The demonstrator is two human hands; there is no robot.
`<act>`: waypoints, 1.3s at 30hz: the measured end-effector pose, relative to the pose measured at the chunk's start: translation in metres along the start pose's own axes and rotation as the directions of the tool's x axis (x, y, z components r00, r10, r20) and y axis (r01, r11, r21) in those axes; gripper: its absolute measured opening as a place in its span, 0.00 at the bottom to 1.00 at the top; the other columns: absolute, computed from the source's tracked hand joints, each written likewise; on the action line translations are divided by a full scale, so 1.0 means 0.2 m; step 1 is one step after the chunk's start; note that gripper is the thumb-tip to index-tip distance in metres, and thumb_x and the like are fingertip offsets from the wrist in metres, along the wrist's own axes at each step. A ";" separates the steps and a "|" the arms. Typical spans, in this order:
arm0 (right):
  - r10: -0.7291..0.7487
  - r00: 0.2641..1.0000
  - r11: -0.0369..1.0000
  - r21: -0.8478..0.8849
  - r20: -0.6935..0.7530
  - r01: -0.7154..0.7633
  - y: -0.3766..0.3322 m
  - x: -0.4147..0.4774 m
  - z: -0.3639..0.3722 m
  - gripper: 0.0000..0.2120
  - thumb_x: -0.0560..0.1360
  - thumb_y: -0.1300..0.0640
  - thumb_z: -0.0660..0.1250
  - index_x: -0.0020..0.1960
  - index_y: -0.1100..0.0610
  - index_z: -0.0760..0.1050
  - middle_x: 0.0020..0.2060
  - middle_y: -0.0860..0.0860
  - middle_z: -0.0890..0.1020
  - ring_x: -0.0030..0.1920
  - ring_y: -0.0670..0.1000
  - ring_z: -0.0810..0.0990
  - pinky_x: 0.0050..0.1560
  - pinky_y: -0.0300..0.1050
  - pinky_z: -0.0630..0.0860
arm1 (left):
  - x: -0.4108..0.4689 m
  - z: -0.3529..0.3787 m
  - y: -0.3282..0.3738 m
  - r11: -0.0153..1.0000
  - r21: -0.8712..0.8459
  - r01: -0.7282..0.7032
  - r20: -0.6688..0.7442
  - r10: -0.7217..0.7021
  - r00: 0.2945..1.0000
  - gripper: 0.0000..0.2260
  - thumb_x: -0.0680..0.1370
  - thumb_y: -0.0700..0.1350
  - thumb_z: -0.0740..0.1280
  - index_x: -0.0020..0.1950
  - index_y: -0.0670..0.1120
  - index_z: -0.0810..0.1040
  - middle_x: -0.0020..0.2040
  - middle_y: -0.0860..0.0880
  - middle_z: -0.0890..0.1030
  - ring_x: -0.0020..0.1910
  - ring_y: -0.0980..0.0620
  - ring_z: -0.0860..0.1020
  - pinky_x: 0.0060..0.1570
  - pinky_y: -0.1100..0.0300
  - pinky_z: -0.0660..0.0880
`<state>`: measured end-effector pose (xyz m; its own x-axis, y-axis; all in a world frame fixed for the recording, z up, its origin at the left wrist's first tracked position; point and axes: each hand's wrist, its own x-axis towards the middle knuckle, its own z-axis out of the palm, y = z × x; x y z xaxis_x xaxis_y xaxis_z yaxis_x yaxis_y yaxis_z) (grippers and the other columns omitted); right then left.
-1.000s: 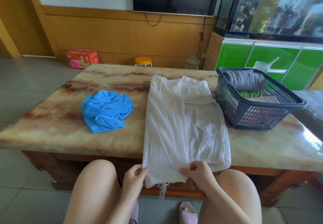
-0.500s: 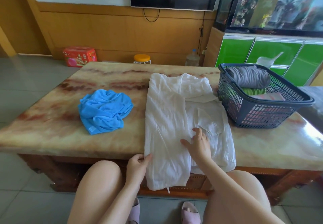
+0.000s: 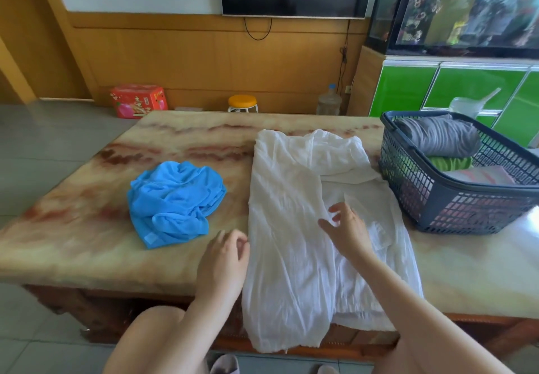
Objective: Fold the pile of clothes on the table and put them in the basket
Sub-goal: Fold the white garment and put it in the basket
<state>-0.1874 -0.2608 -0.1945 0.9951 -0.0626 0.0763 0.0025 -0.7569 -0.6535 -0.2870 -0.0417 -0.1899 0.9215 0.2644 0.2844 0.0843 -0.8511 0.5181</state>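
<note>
A white garment is laid lengthwise on the marble table, partly folded, with its left side turned over onto the middle and its lower end hanging past the table's near edge. The basket, dark blue and made of plastic mesh, is used here as the landmark: it stands at the table's right end, and the white garment lies just to its left, the upper right edge of the cloth close to the basket's wall. Inside the basket a folded grey garment is seen on top, with a green one under it and a pale pinkish one lower still. Well to the left of the basket, beyond the white garment, a crumpled blue garment is left unfolded on the table.

The right hand is held over the middle of the white garment, left of the basket, with the fingers spread and loosely extended; whether the palm is pressed on the cloth cannot be told. The left hand is placed at the garment's left edge, farther from the basket, with the fingers curled and the thumb near the forefinger; nothing is seen gripped between them, and contact with the cloth's edge cannot be told because of blur.
</note>
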 end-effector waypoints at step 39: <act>0.290 0.953 0.941 -0.157 -0.082 -0.300 0.36 0.49 -0.24 0.10 0.75 0.58 0.60 0.54 0.59 0.74 0.51 0.58 0.78 0.52 0.60 0.76 0.50 0.50 0.73 | 0.82 0.56 0.43 0.925 -0.005 -0.380 0.365 0.356 0.860 0.22 0.82 0.51 0.54 0.76 0.53 0.57 0.78 0.49 0.53 0.76 0.50 0.48 0.74 0.52 0.46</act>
<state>-0.0944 -0.3518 -0.1982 0.9414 -0.3328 -0.0552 -0.3118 -0.7955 -0.5196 -0.0872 -0.1227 -0.1882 0.9612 -0.2410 0.1341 -0.2743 -0.8854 0.3752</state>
